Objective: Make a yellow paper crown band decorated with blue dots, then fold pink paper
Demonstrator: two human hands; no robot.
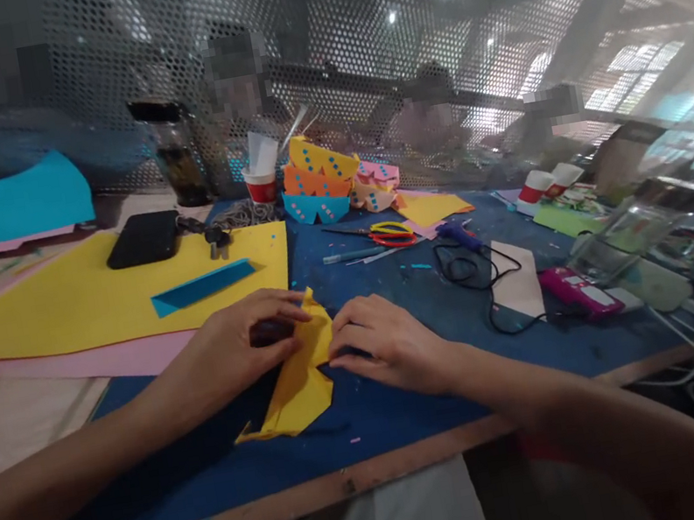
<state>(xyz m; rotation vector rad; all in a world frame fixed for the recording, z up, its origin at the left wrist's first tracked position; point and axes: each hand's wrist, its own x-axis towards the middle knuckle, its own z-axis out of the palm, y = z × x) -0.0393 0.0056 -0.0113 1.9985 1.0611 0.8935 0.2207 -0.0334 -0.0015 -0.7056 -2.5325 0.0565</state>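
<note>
Right hand (387, 339) is pinched on the yellow paper (300, 390) mid-frame; left hand (235, 341) touches its upper left, probably bracing it, can't tell if clamped.

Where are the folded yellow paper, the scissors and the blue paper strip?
folded yellow paper (298, 388): head view, middle of its lower panel
scissors (372, 231): head view, near where the blades meet the handles
blue paper strip (203, 287): head view, middle of its upper face
</note>
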